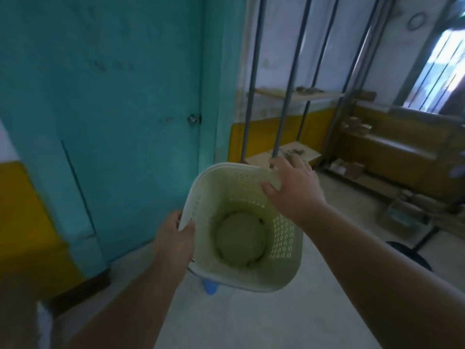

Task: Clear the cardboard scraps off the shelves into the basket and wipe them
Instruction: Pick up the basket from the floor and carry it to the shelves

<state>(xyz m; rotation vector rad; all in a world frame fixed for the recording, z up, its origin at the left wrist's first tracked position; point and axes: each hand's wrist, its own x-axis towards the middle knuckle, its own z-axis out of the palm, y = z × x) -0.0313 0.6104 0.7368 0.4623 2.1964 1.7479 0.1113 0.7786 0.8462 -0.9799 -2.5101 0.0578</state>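
A teal door point(120, 102) with a round metal knob point(193, 119) fills the left half of the scene, set in a wall banded white above and yellow point(22, 222) below, over a pale concrete floor point(251, 318). To the right, a shelving unit point(297, 94) on dark metal uprights stands against the wall, its pale wooden boards carrying small brown cardboard scraps point(308, 90) on the upper board and more on the lower board point(295, 151). A second run of shelves point(392, 147) along the right wall, under a barred window point(437, 71), holds further cardboard pieces and boxes, though motion blur leaves their detail unclear.

In the centre, a person holds the basket point(241, 230) in mid-air above the floor, well short of the shelves, its mouth tipped toward the camera. The basket is pale cream-green plastic, roughly square with rounded corners, its walls pierced by rows of small rectangular holes and its rim rolled outward. Its round base shows only a few dark specks.

Both hands are clamped on the rim. The left hand point(176, 231) pinches the near left edge, thumb inside the wall. The right hand point(293, 183) grips the far right corner, thumb hooked over the rim and fingers wrapped outside.

A small blue object point(210, 288) shows just beneath the basket; what it is cannot be told.

No brand, label or legible writing is visible anywhere; faint marks on the door are too blurred to read.
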